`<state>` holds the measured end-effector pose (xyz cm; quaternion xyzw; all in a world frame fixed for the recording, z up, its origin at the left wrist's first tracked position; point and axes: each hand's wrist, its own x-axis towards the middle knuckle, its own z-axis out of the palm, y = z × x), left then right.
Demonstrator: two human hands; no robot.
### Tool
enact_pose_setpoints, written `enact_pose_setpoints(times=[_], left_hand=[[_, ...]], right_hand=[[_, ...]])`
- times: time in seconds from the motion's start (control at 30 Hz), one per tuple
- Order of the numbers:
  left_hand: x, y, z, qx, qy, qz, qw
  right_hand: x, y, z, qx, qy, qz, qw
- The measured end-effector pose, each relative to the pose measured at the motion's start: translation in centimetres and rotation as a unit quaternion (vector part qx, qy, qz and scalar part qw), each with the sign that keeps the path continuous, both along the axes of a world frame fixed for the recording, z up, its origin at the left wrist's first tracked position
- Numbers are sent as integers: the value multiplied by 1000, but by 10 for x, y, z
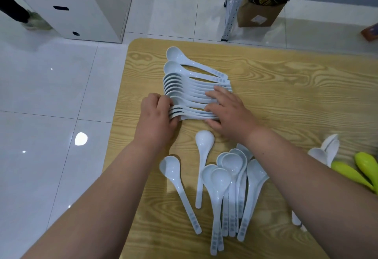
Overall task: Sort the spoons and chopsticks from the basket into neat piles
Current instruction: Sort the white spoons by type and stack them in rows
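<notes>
1. Spoons nearest the camera: a loose bunch of white plastic soup spoons [235, 187] lies on the light wood-grain table [296, 95]. Their bowls point away, the handles overlap, and there's grey print on the handle ends.
2. Just left of that bunch are two loners. One is a slanted bowl-up white spoon [178, 189]; the other is a white spoon flipped bowl-down [202, 156].
3. Over at the right edge are two yellow-green plastic pieces [367, 165], and honestly I can't tell what they are. A couple of extra white spoons [331, 146] sit right behind them.
4. Left hand [155, 115]: the fingers are curled round the bowl ends of the closest spoons in the row ahead, gripping them.
5. Right hand [227, 111]: it lies flat on the handle ends of the same row. The fingers are straight and spread, pressing down rather than grasping, with the thumb along the near side.
6. Between the hands and beyond them is the sorted row of overlapped white spoons [190, 89]. Bowls are to the left, handles to the right, stacked like shingles. The two farthest ones sit a bit fanned out from the rest.
7. Past the table is a glossy white tiled floor [51, 95] with a white cabinet [92, 3]. There's also a grey metal shelf rack [231, 13] with a brown cardboard box [259, 13] under it, and someone's shoe [34, 20] at top left.
</notes>
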<state>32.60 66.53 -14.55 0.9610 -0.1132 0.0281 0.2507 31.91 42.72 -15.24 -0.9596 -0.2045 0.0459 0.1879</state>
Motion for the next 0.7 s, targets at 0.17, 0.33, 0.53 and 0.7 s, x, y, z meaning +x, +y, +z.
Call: enact_pose_setpoints(times=[0.17,0.33,0.53,0.7], left_hand=[[19,-3,5,90,-39,-70,993],[38,-22,6,217,9,-193,957],[40,-21,-4,301,-3,-220,928],[40,-22,-3,296,-15,-221,929]], right_hand=[[5,2,-8,44,-29,-15,999],[7,7,-11,56,-31,-17,998],[33,-1,6,135,-46,-87,986],[96,0,8,40,84,-163,982]])
